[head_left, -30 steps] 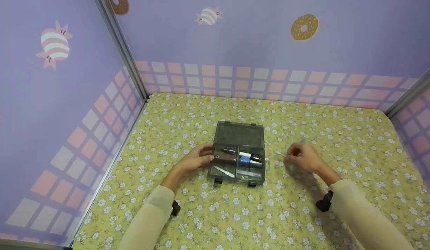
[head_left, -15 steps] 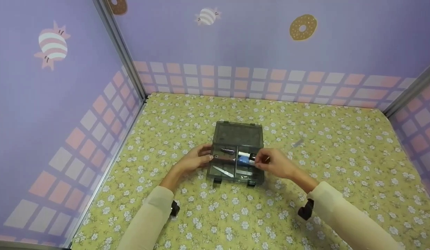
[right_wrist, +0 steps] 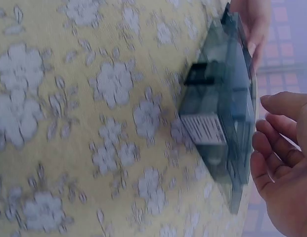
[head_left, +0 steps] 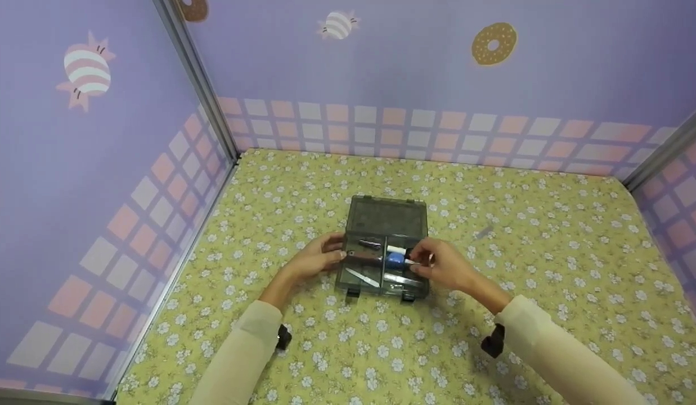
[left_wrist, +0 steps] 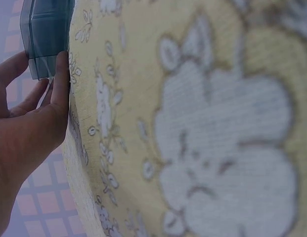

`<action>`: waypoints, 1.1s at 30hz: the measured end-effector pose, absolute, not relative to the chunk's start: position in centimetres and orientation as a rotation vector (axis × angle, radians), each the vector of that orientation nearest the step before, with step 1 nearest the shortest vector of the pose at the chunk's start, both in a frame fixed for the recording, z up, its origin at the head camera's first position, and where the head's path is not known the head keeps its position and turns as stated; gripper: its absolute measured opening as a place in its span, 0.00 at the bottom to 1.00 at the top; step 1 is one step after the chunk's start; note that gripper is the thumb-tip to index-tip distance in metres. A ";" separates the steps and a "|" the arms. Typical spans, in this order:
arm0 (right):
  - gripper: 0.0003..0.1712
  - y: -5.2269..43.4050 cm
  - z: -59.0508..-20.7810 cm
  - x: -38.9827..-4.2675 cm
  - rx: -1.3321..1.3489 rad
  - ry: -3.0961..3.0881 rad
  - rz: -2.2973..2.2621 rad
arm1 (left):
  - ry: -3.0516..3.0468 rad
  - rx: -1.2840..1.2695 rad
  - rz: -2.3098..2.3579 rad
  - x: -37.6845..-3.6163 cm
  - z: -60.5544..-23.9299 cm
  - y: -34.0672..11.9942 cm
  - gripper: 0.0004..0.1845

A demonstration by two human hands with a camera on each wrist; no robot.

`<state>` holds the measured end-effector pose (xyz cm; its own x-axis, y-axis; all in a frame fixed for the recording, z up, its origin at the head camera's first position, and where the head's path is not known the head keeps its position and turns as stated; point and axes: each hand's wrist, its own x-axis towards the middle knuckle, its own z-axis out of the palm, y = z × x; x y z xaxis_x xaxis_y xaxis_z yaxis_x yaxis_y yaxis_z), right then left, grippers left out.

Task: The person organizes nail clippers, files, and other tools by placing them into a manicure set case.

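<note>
A dark, see-through divided plastic box (head_left: 387,216) lies with its lid back in the middle of the head view. My left hand (head_left: 315,256) holds its left side, thumb on the near wall; the left wrist view shows fingers around a box corner. My right hand (head_left: 446,264) reaches over the right compartments, thumb and forefinger apart on either side of the pale cap of a blue bottle (head_left: 395,260). I cannot tell if they pinch it. A white cylinder (head_left: 396,250) lies behind. The left compartments hold a brown flat piece (head_left: 363,256) and a pale narrow strip (head_left: 360,277).
A small clear strip (head_left: 484,232) lies on the flowered tablecloth (head_left: 539,253) to the right of the box. Black latches (head_left: 408,296) stick out at the box's front. Purple patterned walls (head_left: 415,67) enclose the back and sides.
My right hand has moved left from the tablecloth, where it held a thin clear piece, to over the box's right compartments. My left hand has stayed at the box's side.
</note>
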<state>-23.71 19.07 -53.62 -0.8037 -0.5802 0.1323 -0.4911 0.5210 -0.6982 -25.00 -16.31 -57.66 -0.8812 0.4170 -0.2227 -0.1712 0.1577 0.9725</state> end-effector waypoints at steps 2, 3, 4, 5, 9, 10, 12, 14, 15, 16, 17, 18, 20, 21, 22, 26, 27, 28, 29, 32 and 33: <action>0.08 19.8 -53.6 -24.2 -0.904 2.672 -1.164 | 2.004 0.241 1.766 -25.0 -57.6 -16.3 0.34; 0.09 20.3 -53.7 -24.5 -0.887 2.694 -1.166 | 2.008 0.241 1.762 -25.0 -57.6 -16.3 0.34; 0.09 20.7 -53.8 -24.7 -0.869 2.712 -1.171 | 2.017 0.244 1.754 -24.9 -57.6 -16.3 0.34; 0.10 21.2 -54.0 -25.0 -0.846 2.729 -1.171 | 2.022 0.248 1.750 -24.9 -57.6 -16.4 0.34; 0.13 23.4 -54.7 -25.9 -0.729 2.767 -1.176 | 2.021 0.240 1.741 -24.9 -57.6 -16.4 0.35; 0.14 24.0 -54.9 -26.2 -0.704 2.774 -1.170 | 2.021 0.241 1.741 -24.9 -57.6 -16.4 0.35; 0.16 25.1 -55.1 -26.7 -0.657 2.794 -1.158 | 2.021 0.245 1.747 -24.9 -57.6 -16.3 0.35; 0.18 26.1 -55.3 -27.2 -0.619 2.810 -1.144 | 2.023 0.251 1.752 -25.0 -57.5 -16.3 0.34; 0.19 26.6 -55.4 -27.5 -0.593 2.813 -1.143 | 2.023 0.252 1.754 -25.0 -57.5 -16.2 0.34; 0.21 27.1 -55.5 -27.7 -0.566 2.816 -1.138 | 2.021 0.254 1.756 -25.0 -57.4 -16.2 0.34; 0.22 27.6 -55.5 -27.9 -0.538 2.817 -1.132 | 2.022 0.254 1.755 -25.1 -57.5 -16.2 0.34; 0.24 28.1 -55.7 -28.0 -0.516 2.812 -1.125 | 2.025 0.247 1.754 -25.1 -57.5 -16.2 0.34; 0.27 29.0 -55.8 -28.2 -0.463 2.802 -1.106 | 2.026 0.245 1.751 -25.1 -57.5 -16.1 0.34; 0.28 29.4 -56.0 -28.2 -0.433 2.798 -1.095 | 2.027 0.247 1.749 -25.1 -57.5 -16.1 0.34; 0.29 29.8 -56.1 -28.3 -0.410 2.793 -1.089 | 2.027 0.250 1.749 -25.1 -57.5 -16.1 0.34; 0.28 31.0 -56.5 -28.7 -0.342 2.779 -1.070 | 2.027 0.257 1.748 -25.0 -57.4 -16.1 0.34; 0.28 31.3 -56.6 -28.8 -0.324 2.774 -1.069 | 2.033 0.257 1.744 -25.0 -57.4 -16.1 0.33; 0.28 31.5 -56.7 -28.9 -0.321 2.775 -1.061 | 2.036 0.250 1.741 -25.0 -57.4 -16.2 0.33; 0.27 31.7 -56.8 -29.0 -0.320 2.780 -1.048 | 2.041 0.242 1.738 -25.0 -57.4 -16.2 0.34; 0.27 32.3 -56.8 -29.3 -0.334 2.806 -1.001 | 2.044 0.236 1.728 -25.0 -57.3 -16.3 0.34; 0.27 32.4 -56.8 -29.3 -0.348 2.816 -0.990 | 2.037 0.233 1.729 -24.9 -57.3 -16.3 0.34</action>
<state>-29.33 32.37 -56.83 -0.9639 -0.2611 -0.0516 -0.1714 0.7572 -0.6303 -24.94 -16.31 -57.26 -0.8820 0.4111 -0.2304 -0.1606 0.1973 0.9671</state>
